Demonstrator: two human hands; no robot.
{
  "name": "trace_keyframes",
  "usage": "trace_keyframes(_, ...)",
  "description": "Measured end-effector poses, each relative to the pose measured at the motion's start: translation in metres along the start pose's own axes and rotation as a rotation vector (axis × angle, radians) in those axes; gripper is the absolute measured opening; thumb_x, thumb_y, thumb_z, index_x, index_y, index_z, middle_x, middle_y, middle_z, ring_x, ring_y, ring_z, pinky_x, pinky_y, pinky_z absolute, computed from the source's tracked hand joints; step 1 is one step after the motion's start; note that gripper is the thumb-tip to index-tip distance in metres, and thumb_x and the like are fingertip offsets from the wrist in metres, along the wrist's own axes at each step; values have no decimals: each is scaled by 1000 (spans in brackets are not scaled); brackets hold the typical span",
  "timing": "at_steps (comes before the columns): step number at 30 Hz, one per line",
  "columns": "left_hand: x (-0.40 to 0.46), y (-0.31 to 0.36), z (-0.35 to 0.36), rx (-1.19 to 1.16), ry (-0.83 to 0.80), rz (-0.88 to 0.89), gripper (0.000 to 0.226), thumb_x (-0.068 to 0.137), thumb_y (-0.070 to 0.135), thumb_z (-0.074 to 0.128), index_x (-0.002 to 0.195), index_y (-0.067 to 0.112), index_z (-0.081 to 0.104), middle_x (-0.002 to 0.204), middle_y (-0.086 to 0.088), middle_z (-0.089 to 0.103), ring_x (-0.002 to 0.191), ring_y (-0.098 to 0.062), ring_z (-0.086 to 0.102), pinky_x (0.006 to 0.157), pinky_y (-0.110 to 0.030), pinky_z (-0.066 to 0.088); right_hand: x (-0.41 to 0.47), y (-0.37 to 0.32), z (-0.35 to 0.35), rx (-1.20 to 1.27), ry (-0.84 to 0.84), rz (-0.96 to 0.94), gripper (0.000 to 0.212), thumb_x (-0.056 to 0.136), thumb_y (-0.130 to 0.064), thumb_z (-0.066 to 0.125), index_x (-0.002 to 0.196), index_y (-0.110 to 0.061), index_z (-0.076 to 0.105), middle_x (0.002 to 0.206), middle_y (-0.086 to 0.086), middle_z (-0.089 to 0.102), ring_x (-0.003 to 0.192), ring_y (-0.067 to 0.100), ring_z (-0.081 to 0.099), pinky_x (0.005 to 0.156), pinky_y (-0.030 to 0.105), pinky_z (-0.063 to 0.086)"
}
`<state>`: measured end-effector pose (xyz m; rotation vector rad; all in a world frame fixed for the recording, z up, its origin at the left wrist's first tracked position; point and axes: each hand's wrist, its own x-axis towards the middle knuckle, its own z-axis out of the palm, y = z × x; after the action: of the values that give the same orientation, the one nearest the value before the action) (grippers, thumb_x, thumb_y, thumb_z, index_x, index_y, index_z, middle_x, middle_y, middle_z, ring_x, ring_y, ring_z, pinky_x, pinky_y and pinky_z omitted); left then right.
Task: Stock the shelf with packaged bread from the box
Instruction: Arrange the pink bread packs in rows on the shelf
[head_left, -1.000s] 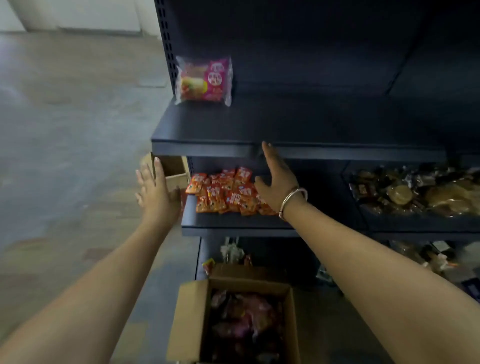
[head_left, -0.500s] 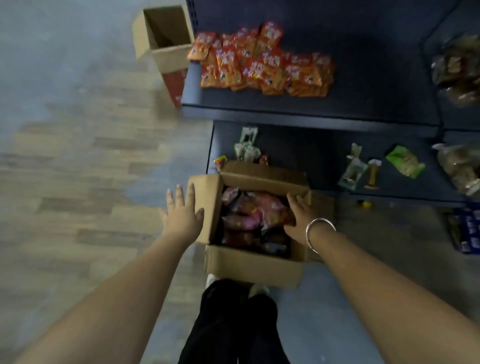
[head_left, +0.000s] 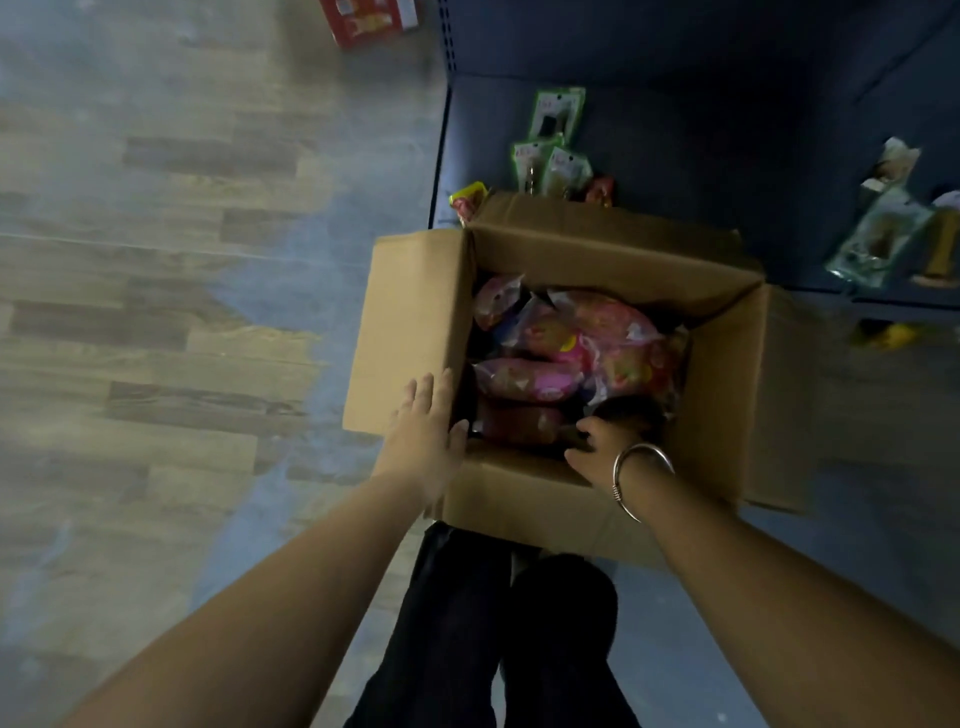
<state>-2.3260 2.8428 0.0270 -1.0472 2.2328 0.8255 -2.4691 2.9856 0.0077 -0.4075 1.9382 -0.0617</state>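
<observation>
Two hands at the box: left hand flat w/ fingers straight on its left flap, right hand reaching inside, fingers hidden, so can't tell its grip. Bread packs lie piled in the box, on the floor near the shelf.

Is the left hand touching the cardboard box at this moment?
Touching. The head view shows the left hand lying flat on the left flap of the cardboard box, its thumb at the rim.
</observation>
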Motion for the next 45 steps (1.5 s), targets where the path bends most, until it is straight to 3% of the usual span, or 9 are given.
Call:
trace_keyframes(7, 72, 3, 30, 22, 110, 211, 53, 99, 24, 33, 148, 17, 18, 156, -3, 19, 147, -18, 4, 119, -30, 3, 81, 0, 29, -97, 68, -1, 38, 91, -23, 52, 128, -12, 49, 130, 15, 53, 119, 32, 51, 100, 34, 44)
trace_keyframes(12, 96, 4, 47, 213, 84, 227, 52, 92, 13, 38, 143, 21, 33, 150, 4, 32, 146, -16, 10, 109, -40, -24, 120, -8, 50, -183, -17, -14, 57, 89, -21, 55, 141, -22, 31, 140, 15, 43, 127, 34, 45, 105, 40, 40)
trace_keyframes(18, 87, 7, 47, 180, 102, 245, 49, 90, 14, 43, 138, 25, 42, 143, 4, 43, 140, -15, 27, 100, -39, -35, 118, -4, 49, -224, 75, -6, 41, 95, -40, 42, 131, -21, 51, 139, 10, 48, 127, 32, 47, 104, 38, 37)
trace_keyframes(22, 67, 16, 29, -31, 48, 172, 49, 85, 7, 43, 129, 24, 53, 138, -3, 50, 133, -23, 40, 118, -37, 4, 77, 0, 20, -214, 120, -6, 39, 95, -28, 44, 131, -15, 48, 136, 16, 49, 124, 32, 48, 103, 35, 39)
trace_keyframes(25, 35, 30, -3, -223, 89, 82, 44, 87, 0, 40, 123, 14, 60, 132, -13, 56, 124, -29, 50, 105, -30, 36, 30, -3, -13, -158, 178, -8, 37, 95, -21, 43, 130, -10, 47, 134, 20, 50, 123, 33, 50, 99, 33, 40)
trace_keyframes(30, -20, 61, -83, -292, 142, 34, 39, 91, 1, 38, 123, 8, 58, 132, -13, 56, 122, -30, 50, 96, -29, 41, -67, -20, -88, 27, 265, -88, 38, 98, -21, 40, 131, -4, 48, 137, 18, 47, 123, 30, 48, 95, 20, 39)
trace_keyframes(32, -41, 80, -121, -285, 180, 48, 37, 92, 3, 37, 121, 7, 59, 129, -15, 57, 116, -33, 53, 89, -29, 43, -106, -31, -118, 133, 265, -127, 34, 98, -10, 39, 128, 5, 49, 130, 20, 52, 105, 26, 56, 69, 4, 41)
trace_keyframes(40, -139, 169, -281, -330, 272, 133, 53, 73, 28, 36, 106, -1, 65, 120, -22, 61, 111, -36, 57, 88, -35, 44, -250, -75, -232, 130, 441, -272, 26, 97, -16, 43, 97, 0, 63, 89, 14, 56, 92, 29, 56, 74, 29, 39)
trace_keyframes(45, -199, 207, -365, -529, 266, 195, 24, 95, -2, 37, 94, -2, 60, 94, -21, 55, 80, -27, 46, 67, -25, 36, -340, -100, -289, 200, 530, -365, 32, 97, -12, 42, 68, -18, 54, 72, 1, 52, 73, 17, 51, 63, 23, 39)
